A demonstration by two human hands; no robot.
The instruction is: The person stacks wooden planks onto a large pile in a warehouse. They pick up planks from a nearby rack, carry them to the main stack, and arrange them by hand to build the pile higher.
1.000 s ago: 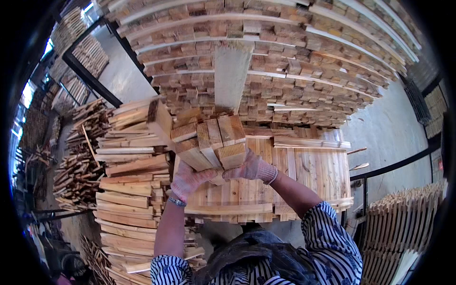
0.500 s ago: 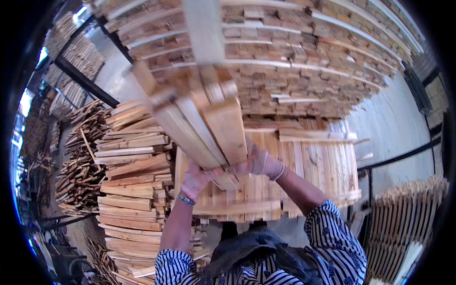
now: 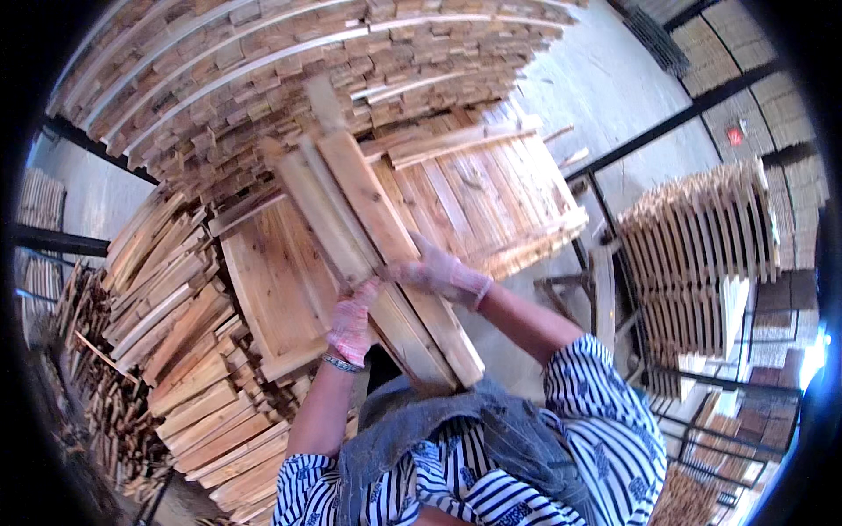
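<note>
A few long, pale wooden boards [image 3: 369,195] lie side by side in a bundle across both my hands. They slant from the upper left down to my waist, their near ends close to my grey apron [image 3: 491,419]. My left hand [image 3: 353,323], in a pink-and-white knit glove, grips the bundle's left side. On the other side my right hand [image 3: 438,273], gloved alike, has its fingers wrapped over the boards. Below the bundle is a table-like panel of joined planks [image 3: 474,188], partly hidden by it. The far board ends are blurred.
A tall stack of boards [image 3: 263,79] stands beyond the panel. At the left are a pile of loose boards [image 3: 197,386] and thin scrap sticks [image 3: 114,438]. Slatted wood stacks [image 3: 693,245] and a black rail [image 3: 684,118] stand at the right, with grey concrete floor [image 3: 605,79] behind.
My view has swung to the right. The boards have been drawn back toward me, their near ends now at my waist and their far ends lower. Both hands still hold them.
</note>
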